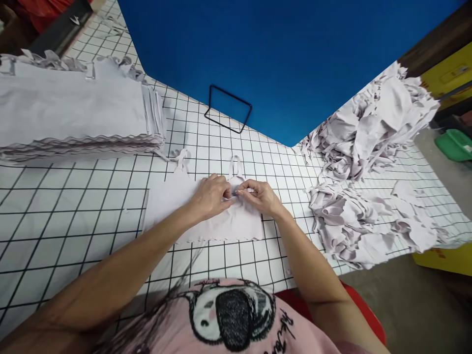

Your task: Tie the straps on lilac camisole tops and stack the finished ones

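Observation:
A pale camisole top [169, 201] with thin shoulder straps lies spread on a white cloth with a black grid [73, 211]. My left hand [212, 197] rests on the top's middle, its thumb and fingers closed on the fabric near the upper edge. Just beside it, my right hand [262, 197] pinches the same edge below the right strap, thumb against forefinger. Only a short gap separates the two sets of fingertips. Whether something small sits between them is too fine to make out.
Pale garments form a thick, neat stack [81, 108] at the left. On the right lie a loose heap of similar pieces [368, 128] and a smaller pile [350, 216]. A large blue panel [280, 64] covers the far side, with a black wire rectangle [231, 95] at its edge.

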`<action>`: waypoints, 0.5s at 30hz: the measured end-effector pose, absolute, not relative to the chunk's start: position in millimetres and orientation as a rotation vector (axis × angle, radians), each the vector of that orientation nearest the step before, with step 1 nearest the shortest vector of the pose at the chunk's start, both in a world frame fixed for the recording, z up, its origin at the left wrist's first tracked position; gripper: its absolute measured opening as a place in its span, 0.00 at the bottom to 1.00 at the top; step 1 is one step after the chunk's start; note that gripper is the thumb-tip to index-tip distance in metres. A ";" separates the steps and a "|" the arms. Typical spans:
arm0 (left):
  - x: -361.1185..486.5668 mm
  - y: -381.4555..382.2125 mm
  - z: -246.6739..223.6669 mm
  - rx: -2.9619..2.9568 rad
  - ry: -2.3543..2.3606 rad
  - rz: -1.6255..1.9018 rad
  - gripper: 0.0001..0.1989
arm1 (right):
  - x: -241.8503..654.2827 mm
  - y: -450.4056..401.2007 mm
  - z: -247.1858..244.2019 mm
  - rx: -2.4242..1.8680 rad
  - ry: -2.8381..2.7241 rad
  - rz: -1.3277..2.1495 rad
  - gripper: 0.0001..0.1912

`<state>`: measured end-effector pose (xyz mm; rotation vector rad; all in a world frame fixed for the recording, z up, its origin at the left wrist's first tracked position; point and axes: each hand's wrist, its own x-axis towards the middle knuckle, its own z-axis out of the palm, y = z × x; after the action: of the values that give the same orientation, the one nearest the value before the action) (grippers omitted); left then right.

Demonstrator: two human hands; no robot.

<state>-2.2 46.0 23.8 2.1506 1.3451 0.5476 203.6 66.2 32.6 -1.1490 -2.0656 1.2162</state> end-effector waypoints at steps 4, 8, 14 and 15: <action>1.6 44.4 22.8 2.113 1.379 0.553 0.09 | 201.4 64.7 31.8 -1.135 -2.093 1.196 0.12; 4.5 44.0 22.6 2.071 1.401 0.528 0.07 | 199.5 63.5 31.5 -1.139 -2.082 1.198 0.12; 7.3 43.3 20.7 2.036 1.397 0.572 0.11 | 196.4 65.1 27.7 -1.066 -2.154 1.146 0.11; 7.5 43.3 20.0 2.036 1.400 0.575 0.10 | 196.3 65.5 26.9 -1.056 -2.173 1.129 0.11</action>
<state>7.5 43.3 20.0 2.0361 1.4002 0.5746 196.3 65.5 26.9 -1.0558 -2.1726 1.1287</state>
